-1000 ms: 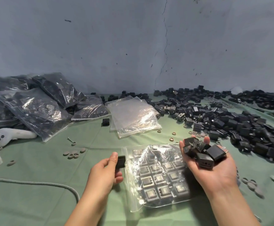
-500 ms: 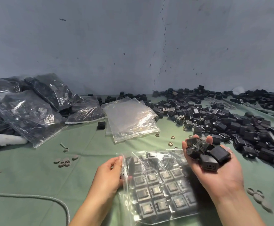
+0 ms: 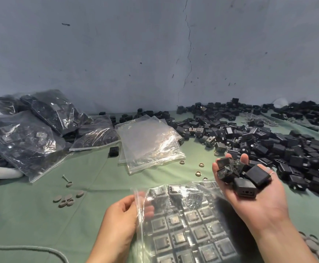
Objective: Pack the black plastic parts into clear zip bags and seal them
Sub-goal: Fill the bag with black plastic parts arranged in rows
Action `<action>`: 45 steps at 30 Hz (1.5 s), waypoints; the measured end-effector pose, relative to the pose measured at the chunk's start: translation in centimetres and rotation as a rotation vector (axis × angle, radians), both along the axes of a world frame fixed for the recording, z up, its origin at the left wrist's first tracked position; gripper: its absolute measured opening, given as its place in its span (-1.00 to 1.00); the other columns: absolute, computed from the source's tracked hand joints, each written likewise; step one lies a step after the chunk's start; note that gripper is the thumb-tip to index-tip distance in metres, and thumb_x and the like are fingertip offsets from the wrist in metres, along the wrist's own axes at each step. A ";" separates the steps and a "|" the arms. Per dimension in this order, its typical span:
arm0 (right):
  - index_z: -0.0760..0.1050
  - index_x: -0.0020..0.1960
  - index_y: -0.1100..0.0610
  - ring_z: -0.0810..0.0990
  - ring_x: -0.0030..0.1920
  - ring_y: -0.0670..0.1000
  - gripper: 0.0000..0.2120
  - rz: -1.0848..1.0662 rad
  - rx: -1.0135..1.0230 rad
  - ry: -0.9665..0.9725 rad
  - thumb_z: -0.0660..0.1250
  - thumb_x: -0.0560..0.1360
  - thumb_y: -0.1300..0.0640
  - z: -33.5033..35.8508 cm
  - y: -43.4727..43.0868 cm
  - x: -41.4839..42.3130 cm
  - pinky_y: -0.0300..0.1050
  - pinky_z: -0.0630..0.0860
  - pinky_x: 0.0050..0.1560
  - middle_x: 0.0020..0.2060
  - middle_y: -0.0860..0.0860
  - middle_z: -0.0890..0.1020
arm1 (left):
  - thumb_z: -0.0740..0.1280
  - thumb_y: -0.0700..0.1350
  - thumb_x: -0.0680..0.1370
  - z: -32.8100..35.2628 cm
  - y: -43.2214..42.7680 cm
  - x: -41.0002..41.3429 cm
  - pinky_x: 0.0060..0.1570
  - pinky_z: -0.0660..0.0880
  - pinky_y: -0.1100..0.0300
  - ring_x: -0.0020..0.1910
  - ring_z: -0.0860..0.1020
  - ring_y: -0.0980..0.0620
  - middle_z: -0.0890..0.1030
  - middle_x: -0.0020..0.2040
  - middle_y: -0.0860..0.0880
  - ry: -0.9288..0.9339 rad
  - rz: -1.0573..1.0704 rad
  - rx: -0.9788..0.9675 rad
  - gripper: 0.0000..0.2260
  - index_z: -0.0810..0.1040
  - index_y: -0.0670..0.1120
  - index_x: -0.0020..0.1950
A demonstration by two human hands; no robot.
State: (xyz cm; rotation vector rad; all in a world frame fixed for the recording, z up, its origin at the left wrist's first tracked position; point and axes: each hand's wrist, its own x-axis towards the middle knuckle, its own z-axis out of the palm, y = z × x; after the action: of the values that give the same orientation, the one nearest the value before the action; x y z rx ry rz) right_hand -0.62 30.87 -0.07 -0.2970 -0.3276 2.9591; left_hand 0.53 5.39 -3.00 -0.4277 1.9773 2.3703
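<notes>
Table (image 3: pixel 41 215) under green cloth, wall behind. Loose pile of black parts (image 3: pixel 268 141) covers the right side, back to the wall. Filled bags (image 3: pixel 27 141) heaped far left, overlapping. Stack of empty zip bags (image 3: pixel 151 143) lies centre, between heap and pile. Working bag (image 3: pixel 189 224) sits at the front between the hands, parts inside in neat rows. Left hand (image 3: pixel 120 219) pinches the bag's left edge, fingertips showing through the plastic. Right hand (image 3: pixel 253 198) is palm up over the bag's right corner, fingers loosely spread, cupping a handful of parts (image 3: pixel 244 177), not clenched. Stray part (image 3: pixel 114 151) just left of the empty stack. Small rings (image 3: pixel 198 173) between stack and right hand.
</notes>
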 end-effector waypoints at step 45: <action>0.61 0.17 0.10 0.65 0.11 0.31 -0.68 0.040 -0.013 -0.054 0.18 0.61 -0.03 -0.7 -2.2 1.7 0.29 0.60 0.00 0.13 0.27 0.66 | 0.22 -0.55 0.52 0.0 2.1 0.0 -0.27 0.62 0.26 -0.09 0.71 -0.08 0.69 0.05 -0.20 0.107 -0.161 0.305 -0.41 0.44 0.08 0.32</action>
State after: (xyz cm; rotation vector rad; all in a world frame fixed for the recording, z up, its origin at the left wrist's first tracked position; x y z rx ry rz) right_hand 1.06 28.70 -0.76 -0.3773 -0.3243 2.9978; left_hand 0.50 7.52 -3.00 -0.1269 1.5752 2.5740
